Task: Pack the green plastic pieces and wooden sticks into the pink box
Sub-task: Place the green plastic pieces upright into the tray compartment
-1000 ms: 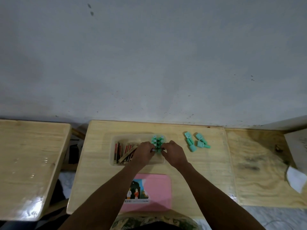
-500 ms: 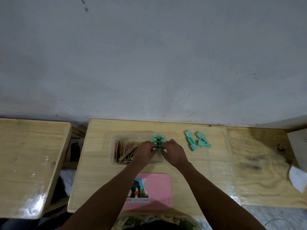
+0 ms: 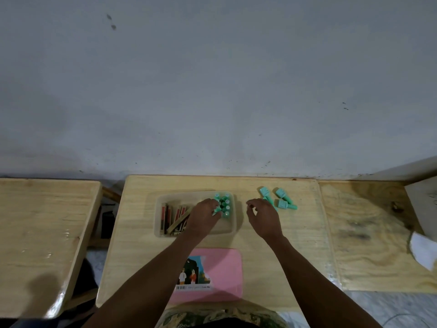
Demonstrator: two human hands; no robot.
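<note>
A shallow clear tray sits on the middle wooden table. Wooden sticks lie in its left half. Several green plastic pieces stand upright in its back right corner. My left hand rests inside the tray, fingertips touching those upright pieces. My right hand hovers just right of the tray, fingers loosely curled and holding nothing, its fingertips close to several loose green pieces lying on the table. The pink box lid with a picture label lies near the front edge, partly under my left forearm.
A second wooden table stands at the left across a gap. A plywood board adjoins at the right, with white paper at its far right edge. A grey wall rises right behind the tables.
My right hand has left the upright green pieces in the tray and moved right toward the loose ones. My left hand stays at the tray.
</note>
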